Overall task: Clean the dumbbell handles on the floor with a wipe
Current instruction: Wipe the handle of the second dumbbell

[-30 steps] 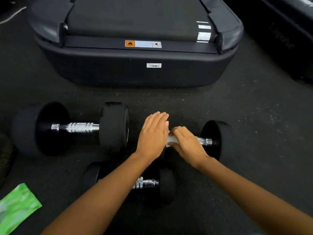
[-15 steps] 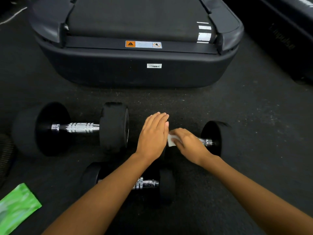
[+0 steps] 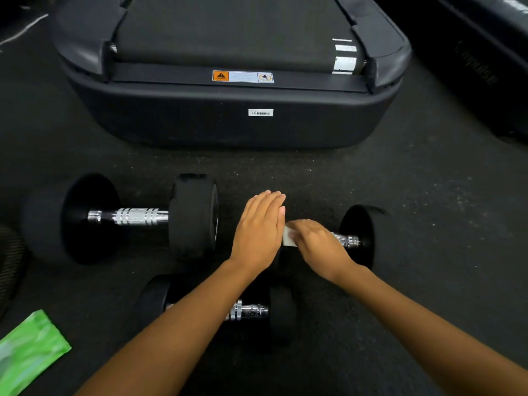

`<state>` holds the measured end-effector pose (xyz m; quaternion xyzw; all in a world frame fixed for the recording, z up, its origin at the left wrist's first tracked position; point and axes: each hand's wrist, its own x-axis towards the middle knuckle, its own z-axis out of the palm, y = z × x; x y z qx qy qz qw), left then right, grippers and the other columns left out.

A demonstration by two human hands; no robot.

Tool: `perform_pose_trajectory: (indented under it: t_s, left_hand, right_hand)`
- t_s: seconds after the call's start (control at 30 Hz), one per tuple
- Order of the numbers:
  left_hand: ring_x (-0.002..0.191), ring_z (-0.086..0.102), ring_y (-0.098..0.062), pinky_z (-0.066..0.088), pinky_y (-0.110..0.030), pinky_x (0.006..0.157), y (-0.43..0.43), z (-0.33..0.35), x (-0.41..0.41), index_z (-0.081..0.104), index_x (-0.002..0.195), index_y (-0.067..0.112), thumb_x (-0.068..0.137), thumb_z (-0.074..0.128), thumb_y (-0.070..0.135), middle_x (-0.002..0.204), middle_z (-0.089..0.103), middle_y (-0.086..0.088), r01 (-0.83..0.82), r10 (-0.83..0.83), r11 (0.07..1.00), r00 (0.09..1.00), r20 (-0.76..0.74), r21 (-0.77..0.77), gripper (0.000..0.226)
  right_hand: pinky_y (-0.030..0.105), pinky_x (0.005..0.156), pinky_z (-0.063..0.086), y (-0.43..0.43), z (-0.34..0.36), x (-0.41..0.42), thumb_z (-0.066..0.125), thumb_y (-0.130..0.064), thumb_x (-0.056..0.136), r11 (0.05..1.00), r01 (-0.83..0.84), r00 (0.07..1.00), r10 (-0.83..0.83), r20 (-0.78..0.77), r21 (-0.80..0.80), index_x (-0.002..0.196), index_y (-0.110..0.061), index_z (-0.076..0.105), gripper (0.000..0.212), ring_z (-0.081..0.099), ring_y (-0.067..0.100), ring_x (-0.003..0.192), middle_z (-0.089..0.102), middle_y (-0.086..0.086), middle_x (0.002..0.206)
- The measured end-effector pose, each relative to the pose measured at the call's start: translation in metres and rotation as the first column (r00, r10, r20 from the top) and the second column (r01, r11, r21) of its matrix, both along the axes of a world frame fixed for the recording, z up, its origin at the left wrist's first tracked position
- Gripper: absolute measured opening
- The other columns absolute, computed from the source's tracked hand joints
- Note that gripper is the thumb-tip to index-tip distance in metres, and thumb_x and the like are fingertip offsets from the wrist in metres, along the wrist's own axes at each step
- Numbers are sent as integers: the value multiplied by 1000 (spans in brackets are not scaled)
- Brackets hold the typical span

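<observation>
your left hand [image 3: 258, 230]: fingers straight, flat on the dumbbell [image 3: 361, 232] | your right hand [image 3: 320, 247]: fingers curled, gripping the wipe [image 3: 288, 239] on its handle [image 3: 347, 240]

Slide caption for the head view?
Right hand presses a white wipe onto a dumbbell handle; left hand rests flat beside it.

Hidden: right dumbbell [image 3: 368, 232] inner head under left hand [image 3: 258, 232] (handle [image 3: 347, 240], wipe [image 3: 288, 238] mostly under right hand [image 3: 317, 247]); green packet [image 3: 28, 350] cropped, 8 o'clock.

Our two bare forearms reaching forward, our left hand [image 3: 258, 227] flat, fingers straight and together, palm down, our right hand [image 3: 318, 245] just beside it, fingers curled round a white wipe [image 3: 288, 238]
</observation>
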<state>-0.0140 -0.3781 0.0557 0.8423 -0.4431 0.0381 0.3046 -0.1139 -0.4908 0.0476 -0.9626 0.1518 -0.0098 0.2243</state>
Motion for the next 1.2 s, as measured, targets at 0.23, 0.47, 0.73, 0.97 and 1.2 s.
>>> perform_pose_trajectory:
  t_s: [0.23, 0.47, 0.73, 0.97, 1.2]
  left_hand:
    - [121, 52, -25, 33, -38, 106, -1, 0, 1, 59, 121, 1, 97, 25, 25, 122, 61, -13, -3, 3, 1000, 1000, -1, 3, 48]
    - [121, 52, -25, 31, -36, 107, 0, 0, 0, 59, 121, 2, 97, 24, 26, 123, 61, -12, -3, 3, 1000, 1000, 5, 10, 48]
    - [119, 53, -25, 31, -35, 106, -1, 0, 1, 60, 119, 2, 97, 26, 26, 120, 62, -12, -10, 10, 1000, 1000, 7, -10, 47]
    - [120, 53, -24, 26, -35, 107, 0, 2, 0, 60, 120, 3, 97, 25, 26, 121, 62, -12, -11, 11, 1000, 1000, 12, 6, 47]
    - [119, 53, -25, 29, -35, 106, 0, 2, 1, 60, 119, 2, 97, 26, 26, 120, 62, -12, -10, 10, 1000, 1000, 8, 2, 47]
  right_hand:
    - [30, 72, 40, -6, -1, 11, 36, -24, 100, 985, 171, 982, -168, -92, 34, 103, -7, 60, 30, 58, 23, 89, 62, 9, 98]
    - [30, 96, 41, 0, 0, 2, 47, -18, 96, 999, 23, 1000, -24, 10, 38, 122, -11, 55, 28, 54, 19, 109, 61, 6, 117]
    - [29, 66, 34, -10, 5, 16, 35, -25, 100, 988, 151, 972, -151, -180, -12, 90, -6, 57, 31, 58, 26, 84, 60, 10, 90]
    - [29, 104, 33, 1, -1, -2, 47, -15, 95, 1000, 4, 1000, -4, 9, 15, 126, -11, 51, 31, 52, 21, 113, 59, 6, 121]
    - [31, 82, 42, -2, 0, 5, 37, -16, 99, 992, 103, 993, -107, -56, -76, 109, -6, 58, 26, 56, 24, 92, 62, 12, 101]
